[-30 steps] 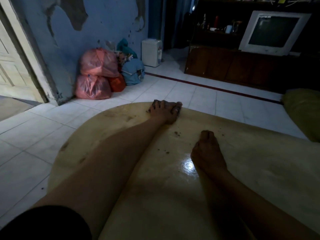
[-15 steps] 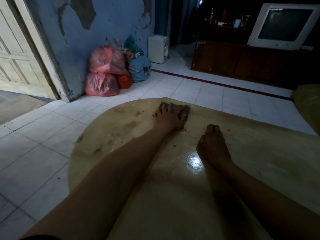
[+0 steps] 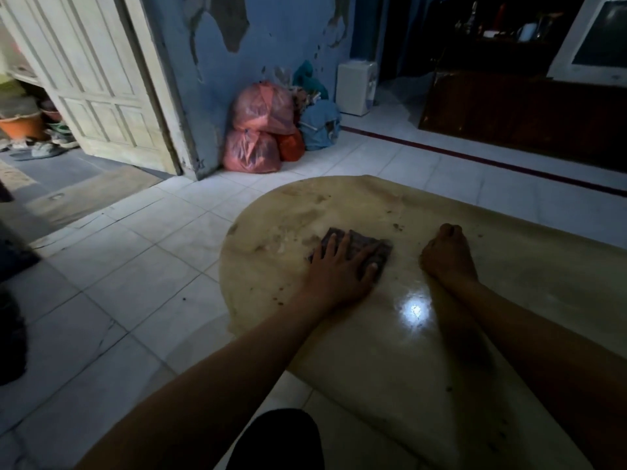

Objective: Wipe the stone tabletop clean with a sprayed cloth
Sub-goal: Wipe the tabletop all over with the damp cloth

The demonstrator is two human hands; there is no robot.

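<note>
A rounded, pale yellow stone tabletop (image 3: 339,361) fills the lower right, with dark crumbs and smears near its far edge and a bright glare spot in the middle. A dark folded cloth (image 3: 376,247) lies flat on the left part of the top. My left hand (image 3: 339,266) presses down on the cloth with straight, spread fingers. My right hand (image 3: 448,256) rests on the stone to the right of the cloth, fingers curled under, holding nothing.
White floor tiles (image 3: 135,266) surround the table. Red plastic bags (image 3: 261,130) and a blue bag (image 3: 320,122) sit against the blue wall. A pale door (image 3: 101,79) stands open at left; a dark wooden cabinet (image 3: 526,113) with a television (image 3: 597,45) at back right.
My left hand has drawn the cloth back from the far edge toward me and to the left. The view has swung left. My right hand stays put.
</note>
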